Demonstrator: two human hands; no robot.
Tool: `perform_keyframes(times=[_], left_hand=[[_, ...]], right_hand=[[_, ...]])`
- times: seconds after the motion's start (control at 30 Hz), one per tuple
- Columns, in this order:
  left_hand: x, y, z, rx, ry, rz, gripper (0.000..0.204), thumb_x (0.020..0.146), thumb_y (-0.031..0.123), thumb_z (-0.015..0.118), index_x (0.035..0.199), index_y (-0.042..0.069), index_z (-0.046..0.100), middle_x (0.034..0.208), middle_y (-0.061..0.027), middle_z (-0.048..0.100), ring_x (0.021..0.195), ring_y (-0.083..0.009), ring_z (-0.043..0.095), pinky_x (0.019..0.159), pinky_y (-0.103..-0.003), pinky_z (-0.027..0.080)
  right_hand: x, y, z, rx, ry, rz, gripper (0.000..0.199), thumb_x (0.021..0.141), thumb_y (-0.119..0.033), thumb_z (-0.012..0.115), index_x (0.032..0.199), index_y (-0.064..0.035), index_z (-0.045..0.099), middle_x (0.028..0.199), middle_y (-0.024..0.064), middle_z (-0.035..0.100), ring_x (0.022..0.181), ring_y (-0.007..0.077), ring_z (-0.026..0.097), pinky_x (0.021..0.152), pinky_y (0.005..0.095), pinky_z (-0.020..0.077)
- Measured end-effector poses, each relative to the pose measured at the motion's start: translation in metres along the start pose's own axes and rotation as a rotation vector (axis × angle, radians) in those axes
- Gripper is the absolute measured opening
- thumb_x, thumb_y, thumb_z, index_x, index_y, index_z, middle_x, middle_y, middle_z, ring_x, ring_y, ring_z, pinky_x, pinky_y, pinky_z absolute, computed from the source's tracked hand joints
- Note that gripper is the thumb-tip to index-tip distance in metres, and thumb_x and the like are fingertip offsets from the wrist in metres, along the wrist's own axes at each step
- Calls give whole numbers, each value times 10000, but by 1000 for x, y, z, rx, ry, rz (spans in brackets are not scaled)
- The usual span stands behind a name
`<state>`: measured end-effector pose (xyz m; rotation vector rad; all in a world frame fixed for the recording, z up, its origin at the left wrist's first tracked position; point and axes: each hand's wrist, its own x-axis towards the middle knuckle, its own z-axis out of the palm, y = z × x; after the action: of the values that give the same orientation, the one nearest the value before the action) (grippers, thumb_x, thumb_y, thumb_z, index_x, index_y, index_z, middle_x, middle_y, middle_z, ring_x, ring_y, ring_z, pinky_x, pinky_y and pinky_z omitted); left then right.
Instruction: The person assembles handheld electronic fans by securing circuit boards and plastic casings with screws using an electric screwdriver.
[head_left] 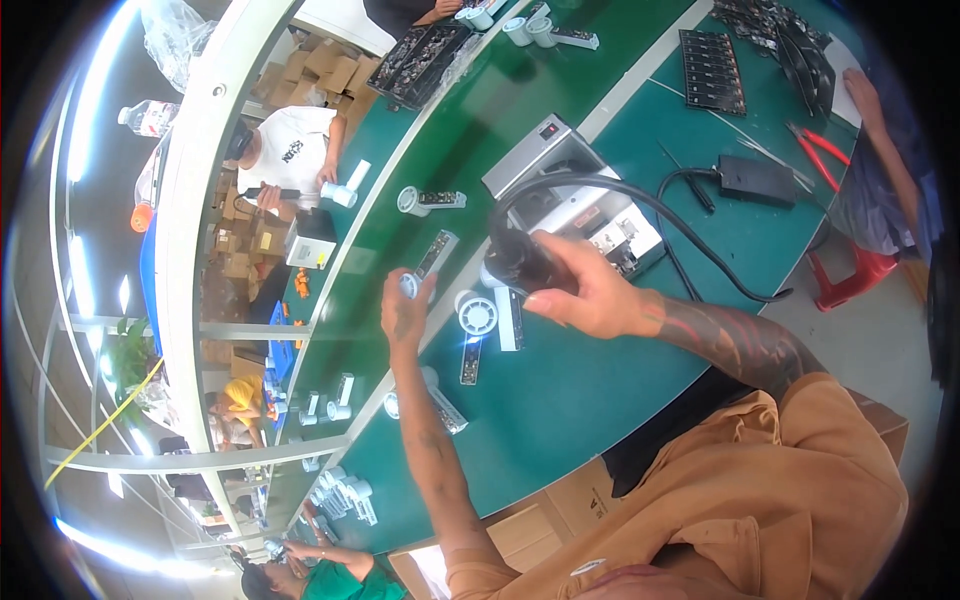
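Note:
My left hand [405, 315] is closed round the round head of a pale blue handheld fan [437, 252] at the conveyor's near edge; its handle points away. In my right hand [605, 300] is a black electric screwdriver [522, 265], gripped by its body, with a thick black cable [700, 250] curving off to the right. The screwdriver's tip is hidden. Between my hands lie another pale blue fan with a round grille [478, 317], its handle showing a circuit board [470, 360], and a pale blue handle piece [510, 320].
Beyond my right hand stands a silver box-shaped machine [545, 160]. A black power adapter [757, 180], red-handled pliers [825, 150] and a black tray [712, 72] lie farther right. A fan [430, 200] rests on the green conveyor [480, 130]. Co-workers sit across and at the right.

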<state>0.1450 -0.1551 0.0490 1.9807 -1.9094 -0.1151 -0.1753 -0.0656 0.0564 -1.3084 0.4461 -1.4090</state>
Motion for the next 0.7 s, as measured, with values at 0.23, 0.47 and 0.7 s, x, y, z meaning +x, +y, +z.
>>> perform_keyframes(times=[0.23,0.47,0.7], left_hand=[[21,-5,5,140,-229,-8,458,942,469,624,1168,70,622,1109,-158,634,1053,-365,615,892,-449,484],[77,2,8,214,-25,337,477,1007,344,540,1429,122,511,1406,-220,504,1228,-399,536,1022,-458,439],[114,6,41,492,-79,394,636,958,243,601,1542,270,349,1559,-250,324,1341,-419,448,1083,-531,395]], right_hand=[[-4,2,-6,62,20,22,449,914,-316,722,1160,18,552,644,-3,492,579,58,425,531,258,358],[-5,5,-8,42,25,-27,463,898,-288,733,1177,29,544,645,-3,478,579,54,412,524,254,332],[-6,12,-11,-32,9,-97,485,884,-286,747,1184,29,534,662,23,559,584,71,485,533,246,378]])
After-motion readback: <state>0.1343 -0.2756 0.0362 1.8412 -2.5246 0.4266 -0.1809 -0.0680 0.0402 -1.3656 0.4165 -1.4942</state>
